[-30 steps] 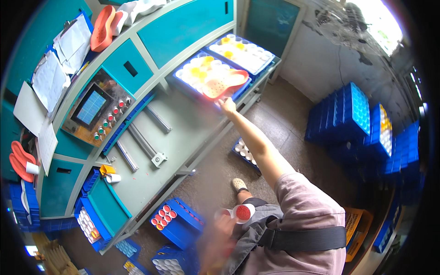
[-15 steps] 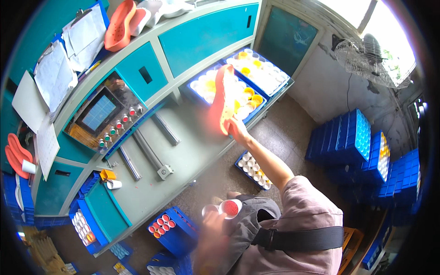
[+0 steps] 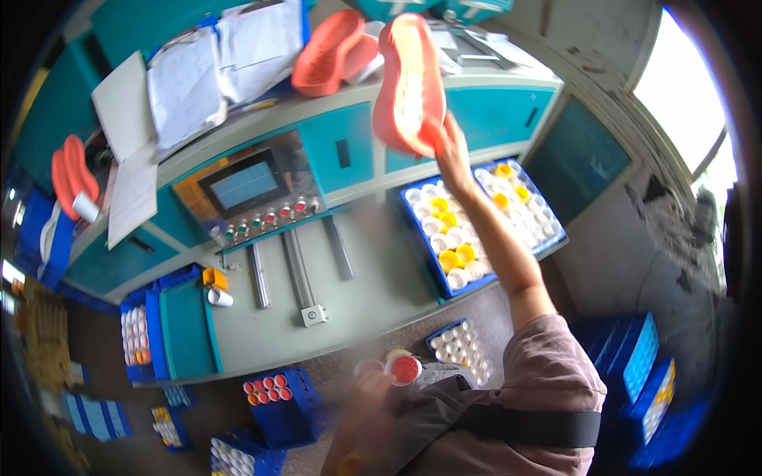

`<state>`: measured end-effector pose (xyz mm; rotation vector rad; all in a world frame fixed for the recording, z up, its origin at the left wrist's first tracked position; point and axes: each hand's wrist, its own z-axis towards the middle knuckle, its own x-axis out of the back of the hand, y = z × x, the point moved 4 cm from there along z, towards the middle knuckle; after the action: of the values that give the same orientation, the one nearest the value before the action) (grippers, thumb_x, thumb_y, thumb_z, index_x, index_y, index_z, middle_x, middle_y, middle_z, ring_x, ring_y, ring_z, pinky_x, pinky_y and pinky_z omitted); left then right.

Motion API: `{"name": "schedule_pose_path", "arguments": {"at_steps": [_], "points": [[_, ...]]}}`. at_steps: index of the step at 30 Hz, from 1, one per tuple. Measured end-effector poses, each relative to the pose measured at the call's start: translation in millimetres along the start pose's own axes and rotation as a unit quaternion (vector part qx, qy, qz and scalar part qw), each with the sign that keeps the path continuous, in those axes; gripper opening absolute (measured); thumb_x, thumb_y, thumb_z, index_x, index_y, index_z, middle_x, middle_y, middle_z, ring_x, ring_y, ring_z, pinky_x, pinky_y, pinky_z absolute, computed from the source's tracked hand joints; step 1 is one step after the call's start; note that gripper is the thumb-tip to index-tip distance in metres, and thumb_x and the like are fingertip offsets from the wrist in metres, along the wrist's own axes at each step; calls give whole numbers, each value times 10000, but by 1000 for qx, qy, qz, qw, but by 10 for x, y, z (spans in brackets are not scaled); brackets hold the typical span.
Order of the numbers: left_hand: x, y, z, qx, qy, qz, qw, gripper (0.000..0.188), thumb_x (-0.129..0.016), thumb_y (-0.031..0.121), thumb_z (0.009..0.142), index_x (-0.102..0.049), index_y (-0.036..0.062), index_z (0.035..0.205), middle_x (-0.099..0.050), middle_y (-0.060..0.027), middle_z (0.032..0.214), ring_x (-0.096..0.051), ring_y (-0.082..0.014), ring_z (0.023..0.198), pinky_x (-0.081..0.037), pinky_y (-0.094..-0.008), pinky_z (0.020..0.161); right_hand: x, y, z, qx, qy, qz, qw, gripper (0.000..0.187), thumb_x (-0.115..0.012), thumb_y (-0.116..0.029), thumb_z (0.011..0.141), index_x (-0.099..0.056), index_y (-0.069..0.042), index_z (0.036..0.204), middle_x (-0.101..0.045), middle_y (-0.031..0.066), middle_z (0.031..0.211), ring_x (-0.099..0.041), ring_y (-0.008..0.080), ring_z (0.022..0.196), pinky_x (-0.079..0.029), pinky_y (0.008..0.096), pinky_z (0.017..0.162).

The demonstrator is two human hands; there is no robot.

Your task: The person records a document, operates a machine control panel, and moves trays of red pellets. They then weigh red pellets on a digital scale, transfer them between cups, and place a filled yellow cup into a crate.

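Observation:
My right hand, on an outstretched arm, grips the heel end of a coral-orange shoe sole. The sole is held up in front of the teal cabinet front, its pale inner face partly glaring. Low by my lap, my left hand is smeared by motion. It is closed around white cups. One cup shows red granules inside; the other cup is blurred, and its contents cannot be made out. Two blue trays of white and yellow cups stand below my right forearm.
A machine bench with metal rails runs across the middle, under a control panel. More orange soles and papers lie on its upper ledge. Blue crates stand on the floor, with a stack at right.
My right hand has lifted the sole from over the cup trays up to the cabinet ledge's height. The whole view has swung. My left hand still holds the cups low down.

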<state>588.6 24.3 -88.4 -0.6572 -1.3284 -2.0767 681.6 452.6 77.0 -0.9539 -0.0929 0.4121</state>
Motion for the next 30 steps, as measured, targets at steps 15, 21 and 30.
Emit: {"name": "schedule_pose_path", "arguments": {"at_steps": [15, 21, 30], "points": [[-464, 21, -1070, 272, 217, 97, 933, 44, -635, 141, 766, -658, 104, 768, -625, -136, 849, -602, -317, 875, -479, -433, 824, -1147, 1274, 3213, 126, -42, -647, 751, 352, -642, -320, 984, -629, -27, 1179, -688, 127, 973, -658, 235, 732, -541, 374, 609], [-97, 653, -2304, 310, 259, 133, 905, 49, -636, 144, 766, -641, 95, 766, -622, -119, 850, -604, -310, 877, -483, -421, 825, -1973, 311, 2379, 222, 285, -620, 696, 353, -690, -347, 953, -664, -40, 1125, -686, 148, 903, -635, 262, 692, -522, 392, 586], [713, 1430, -5028, 353, 310, 217, 856, 69, -640, 146, 763, -618, 81, 770, -615, -98, 849, -607, -300, 882, -490, -403, 824, -4997, -2279, -5208, 10, -709, 58, 703, 199, -606, -128, 1001, -675, -21, 1155, -702, 107, 1068, -673, 216, 1005, -529, 354, 908]]}}
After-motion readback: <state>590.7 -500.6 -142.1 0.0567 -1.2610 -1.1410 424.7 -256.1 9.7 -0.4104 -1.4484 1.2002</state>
